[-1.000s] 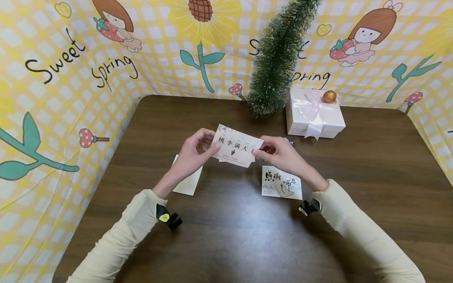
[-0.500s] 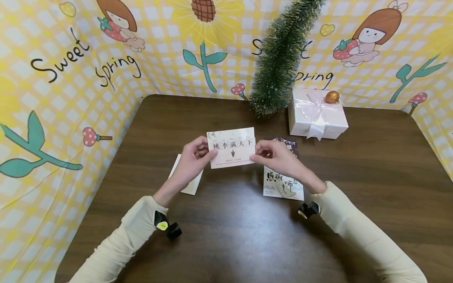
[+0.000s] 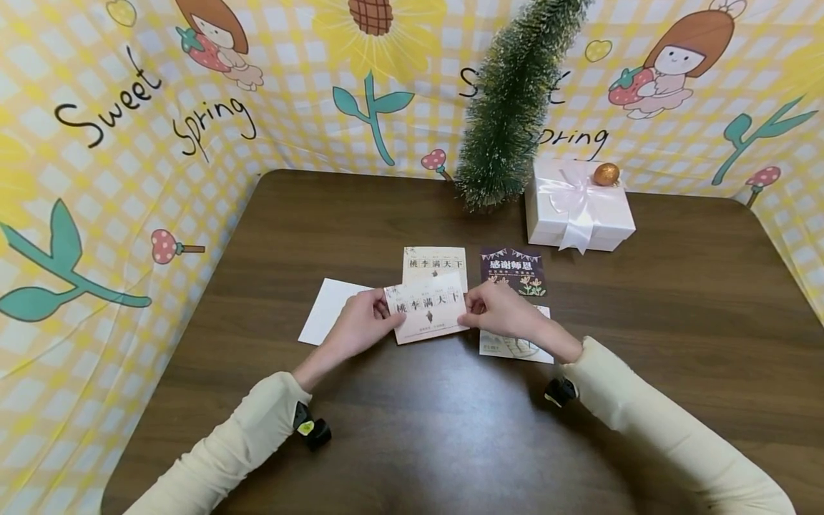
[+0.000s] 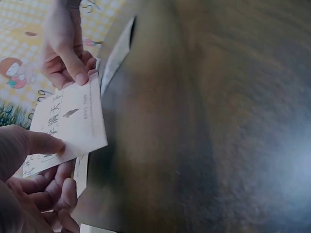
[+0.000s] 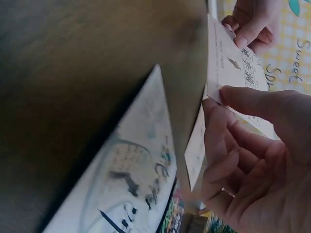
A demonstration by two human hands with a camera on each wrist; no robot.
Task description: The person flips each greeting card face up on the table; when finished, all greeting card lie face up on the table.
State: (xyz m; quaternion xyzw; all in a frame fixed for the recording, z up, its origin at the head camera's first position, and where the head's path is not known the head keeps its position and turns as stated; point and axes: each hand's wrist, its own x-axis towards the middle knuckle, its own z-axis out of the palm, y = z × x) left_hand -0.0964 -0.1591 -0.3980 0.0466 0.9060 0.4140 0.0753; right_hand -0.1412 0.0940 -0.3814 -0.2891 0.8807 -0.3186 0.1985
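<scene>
A cream greeting card (image 3: 430, 325) with a row of dark Chinese characters is held between both hands, tilted, above the table. My left hand (image 3: 362, 318) pinches its left edge, thumb on the printed face. The right hand (image 3: 505, 309) pinches the right edge, with the thumb on the front in the right wrist view. Just behind, a second card (image 3: 417, 257) of the same design lies on the table, its lower part covered. A landscape-printed card (image 3: 515, 350) lies partly hidden beneath the right hand. Behind that is a dark purple card (image 3: 528, 270). Left of these lies a blank white card (image 3: 327, 306).
The cards lie on a dark wooden table (image 3: 412, 443). At the back stand a small green artificial tree (image 3: 498, 136) and a white gift box (image 3: 576, 211) with a ribbon bow and an orange ball (image 3: 606, 174). A yellow checked cloth (image 3: 290, 86) surrounds the far sides.
Both hands have brought the held card down and nearer to the body. The matching card behind it has come into view, and the purple card is less covered.
</scene>
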